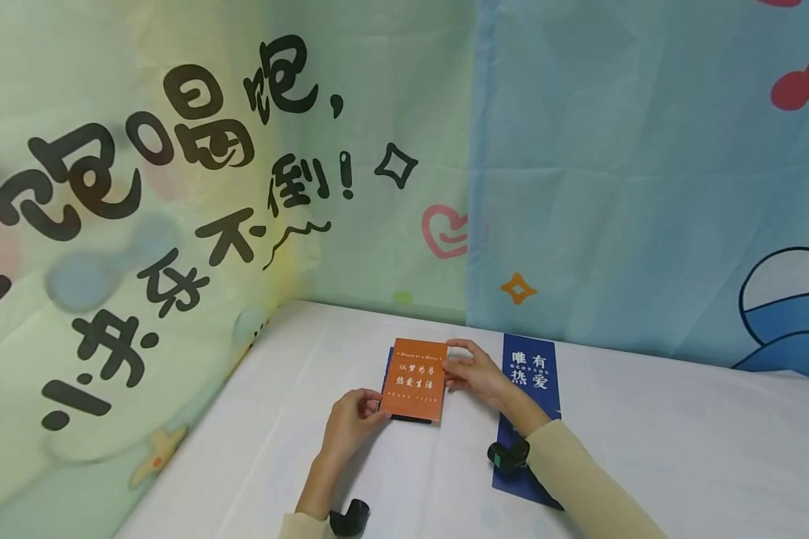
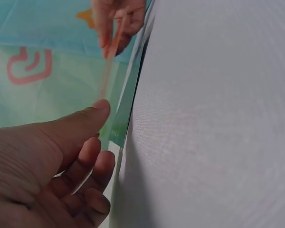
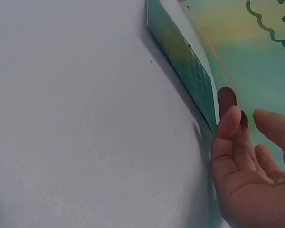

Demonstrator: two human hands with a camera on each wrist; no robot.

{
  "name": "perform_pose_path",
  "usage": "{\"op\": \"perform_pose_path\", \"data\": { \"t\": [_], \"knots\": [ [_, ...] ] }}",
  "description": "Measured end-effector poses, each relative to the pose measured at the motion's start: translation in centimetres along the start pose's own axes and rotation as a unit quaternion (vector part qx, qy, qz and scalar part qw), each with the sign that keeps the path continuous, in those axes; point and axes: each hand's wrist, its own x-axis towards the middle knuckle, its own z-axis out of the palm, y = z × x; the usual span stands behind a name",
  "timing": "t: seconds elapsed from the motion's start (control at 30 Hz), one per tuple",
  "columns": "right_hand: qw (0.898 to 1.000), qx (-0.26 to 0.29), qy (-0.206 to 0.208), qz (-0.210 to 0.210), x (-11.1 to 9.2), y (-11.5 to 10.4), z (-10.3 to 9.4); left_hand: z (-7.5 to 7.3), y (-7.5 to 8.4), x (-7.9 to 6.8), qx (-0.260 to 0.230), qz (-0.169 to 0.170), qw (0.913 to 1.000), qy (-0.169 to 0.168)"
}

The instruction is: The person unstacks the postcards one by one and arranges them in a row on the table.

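An orange card [image 1: 414, 379] with white writing is held between both hands, above the white table. My left hand [image 1: 352, 423] pinches its lower left corner, thumb uppermost and the other fingers curled below. At the right edge, my right hand [image 1: 475, 374] grips the card between thumb and fingers. Dark blue and black edges show from beneath it; most of what lies there is hidden. Both wrist views show the orange card nearly edge-on, with a glossy greenish strip [image 3: 185, 59] close to the table. Partly under the right forearm lies a long dark blue sheet [image 1: 531, 374] with white characters.
The white-covered table [image 1: 681, 434] meets a printed cloth backdrop [image 1: 613, 187] at the back. Another printed cloth wall [image 1: 195, 187] with large black characters stands along the left. Each wrist carries a small black camera.
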Motion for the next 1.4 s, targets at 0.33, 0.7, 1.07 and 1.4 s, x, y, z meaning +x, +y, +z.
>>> {"op": "perform_pose_path", "data": {
  "t": [0.33, 0.7, 1.07, 1.4],
  "knots": [
    [1.0, 0.001, 0.0, -0.019, -0.7, -0.4, -0.4, 0.3, 0.5, -0.2, -0.039, -0.018, 0.9987, -0.026],
    [0.998, -0.045, -0.002, -0.046, -2.8, -0.8, -1.6, 0.5, 1.2, -0.2, -0.037, -0.016, 0.9975, -0.057],
    [0.998, -0.043, 0.02, -0.044, -4.6, -0.6, -2.4, 0.9, 2.3, -0.6, -0.026, -0.003, 0.9972, -0.07],
    [0.997, -0.042, 0.027, -0.055, -6.0, -0.9, -3.0, 1.2, 3.6, -1.1, -0.014, 0.006, 0.997, -0.075]
  ]
}}
